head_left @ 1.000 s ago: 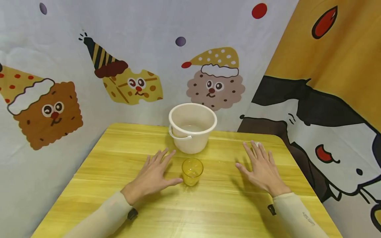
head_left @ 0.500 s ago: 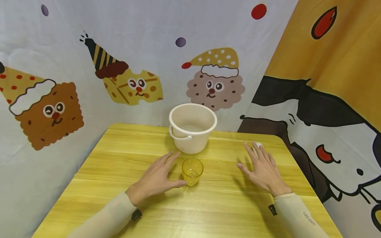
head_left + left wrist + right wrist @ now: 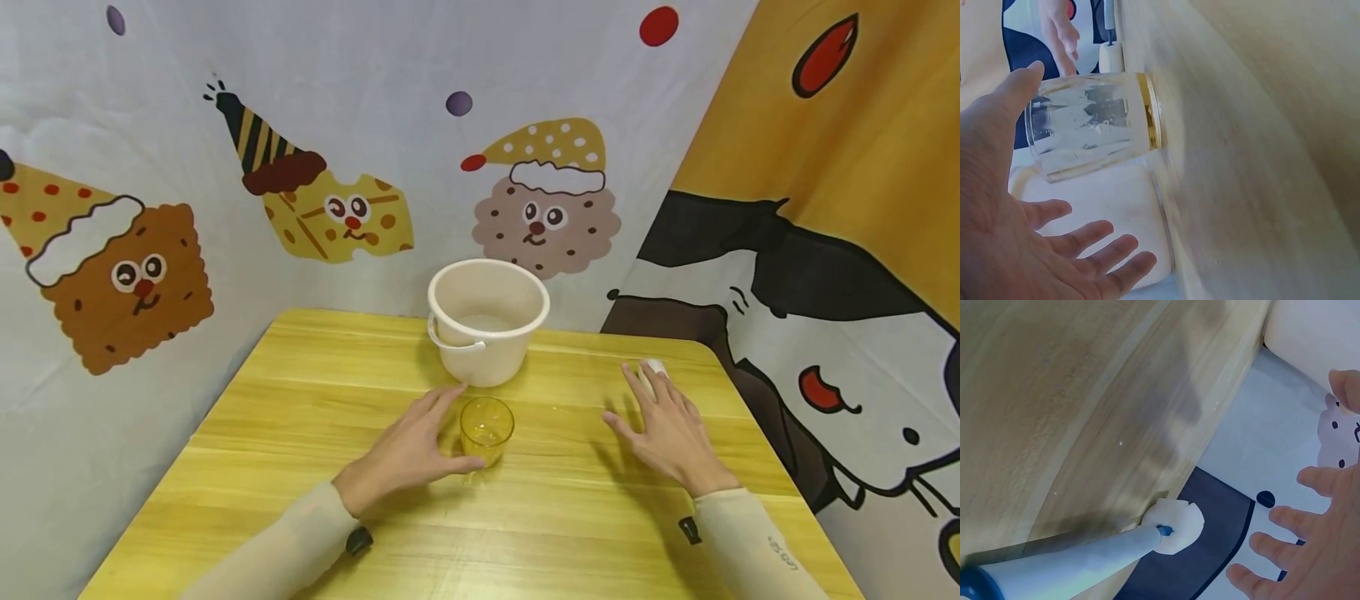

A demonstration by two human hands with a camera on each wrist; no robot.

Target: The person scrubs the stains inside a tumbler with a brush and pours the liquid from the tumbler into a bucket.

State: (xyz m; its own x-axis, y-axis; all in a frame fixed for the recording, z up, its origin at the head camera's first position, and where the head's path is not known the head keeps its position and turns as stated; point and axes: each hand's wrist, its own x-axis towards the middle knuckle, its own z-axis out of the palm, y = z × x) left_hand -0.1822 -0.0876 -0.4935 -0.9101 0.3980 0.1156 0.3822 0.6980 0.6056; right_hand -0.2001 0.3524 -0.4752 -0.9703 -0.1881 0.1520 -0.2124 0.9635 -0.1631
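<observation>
A clear amber-yellow glass stands upright in the middle of the table. My left hand is beside it on the left, thumb by its near side and fingers stretched toward the far side. In the left wrist view the thumb overlaps the rim of the glass, while the other fingers spread below it. My right hand hovers over the table's right side with fingers spread, holding nothing. Below it lies a brush with a pale handle, blue end and white sponge-like head, mostly hidden by the hand in the head view.
A cream bucket with its handle hanging down stands behind the glass, near the back edge of the yellow wood-grain table. Printed cartoon curtains close off the back and right side.
My left hand has moved right, bringing its thumb and fingers around the glass's left side. My right hand has barely shifted, and more of the white brush head shows past its fingers.
</observation>
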